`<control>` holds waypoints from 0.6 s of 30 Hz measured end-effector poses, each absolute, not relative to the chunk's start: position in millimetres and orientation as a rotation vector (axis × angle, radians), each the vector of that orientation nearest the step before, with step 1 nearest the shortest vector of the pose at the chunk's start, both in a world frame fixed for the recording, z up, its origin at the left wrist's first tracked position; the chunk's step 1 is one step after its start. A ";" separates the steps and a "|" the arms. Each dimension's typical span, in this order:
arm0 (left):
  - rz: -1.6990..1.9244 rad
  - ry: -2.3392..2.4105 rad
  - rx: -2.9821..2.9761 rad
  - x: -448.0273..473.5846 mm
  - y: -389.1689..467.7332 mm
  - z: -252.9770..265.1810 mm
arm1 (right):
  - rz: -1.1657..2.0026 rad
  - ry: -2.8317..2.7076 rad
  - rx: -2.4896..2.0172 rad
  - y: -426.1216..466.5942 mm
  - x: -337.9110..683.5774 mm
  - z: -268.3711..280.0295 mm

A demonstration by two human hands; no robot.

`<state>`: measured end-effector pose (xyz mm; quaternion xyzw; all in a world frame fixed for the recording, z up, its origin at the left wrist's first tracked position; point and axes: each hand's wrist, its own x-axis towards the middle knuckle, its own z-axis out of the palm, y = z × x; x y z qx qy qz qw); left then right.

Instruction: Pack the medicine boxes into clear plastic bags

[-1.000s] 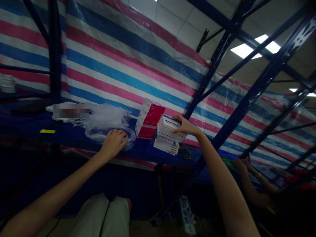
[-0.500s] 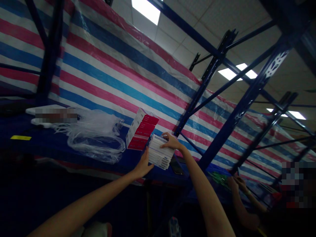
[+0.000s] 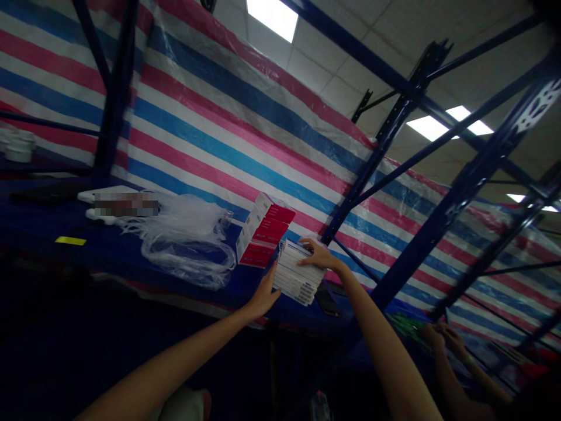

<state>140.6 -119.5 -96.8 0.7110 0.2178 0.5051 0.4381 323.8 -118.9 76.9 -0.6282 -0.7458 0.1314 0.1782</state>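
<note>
The white stack (image 3: 295,272), just right of the red boxes (image 3: 265,237), has the right hand (image 3: 317,255) gripping its top, the left hand (image 3: 264,297) part-open against its side; even pressure should keep edges flush.

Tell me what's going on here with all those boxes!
A person has both hands at a stack of white boxes: the left hand is against its left side, and the right hand holds its upper right part. Just left of it stand red-and-white boxes, with clear plastic farther left on the blue table. Off to the right, another person's hands are near something green, too dim to make out.
</note>
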 end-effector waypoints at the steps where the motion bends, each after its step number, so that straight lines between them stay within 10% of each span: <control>1: 1.254 0.539 1.760 140.1 -119.4 -96.3 | 0.360 -2.115 -1.792 -118.9 323.8 77.6; 18: 1.342 0.521 1.585 149.7 -114.1 -98.8 | 0.253 -2.147 -1.874 -118.8 324.4 79.9</control>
